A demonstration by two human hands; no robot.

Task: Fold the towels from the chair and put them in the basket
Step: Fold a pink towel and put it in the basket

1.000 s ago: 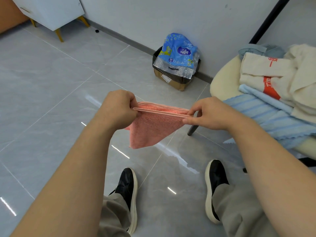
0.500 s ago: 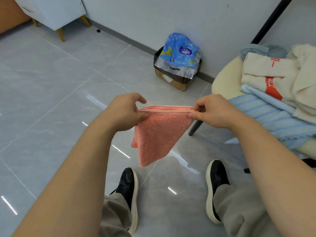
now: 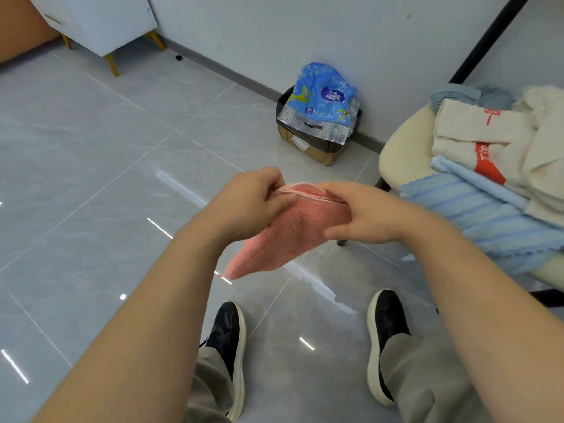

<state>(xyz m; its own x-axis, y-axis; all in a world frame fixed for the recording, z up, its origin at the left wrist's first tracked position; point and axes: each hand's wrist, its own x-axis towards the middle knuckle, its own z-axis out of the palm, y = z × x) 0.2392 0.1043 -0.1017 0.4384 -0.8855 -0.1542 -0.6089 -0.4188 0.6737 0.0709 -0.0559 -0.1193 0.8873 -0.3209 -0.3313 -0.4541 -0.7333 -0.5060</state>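
A small pink towel [image 3: 287, 236] hangs folded between my hands above the tiled floor, its lower corner pointing down and left. My left hand [image 3: 247, 203] pinches its top edge at the left. My right hand [image 3: 363, 215] is closed over the top edge and right side, close to the left hand. To the right stands a cream chair [image 3: 403, 154] piled with towels: a striped light blue towel [image 3: 476, 218] in front, a white towel with red print [image 3: 476, 138] behind it. No basket is in view.
A cardboard box [image 3: 308, 148] with a blue plastic pack [image 3: 323, 102] on top stands against the wall ahead. A white cabinet [image 3: 100, 19] on gold legs is at the far left. A black pole [image 3: 482, 38] leans behind the chair. My shoes [image 3: 232, 340] are below.
My hands have come together, bringing the two ends of the pink towel's top edge close. The towel is now bunched narrower and hangs lower left.
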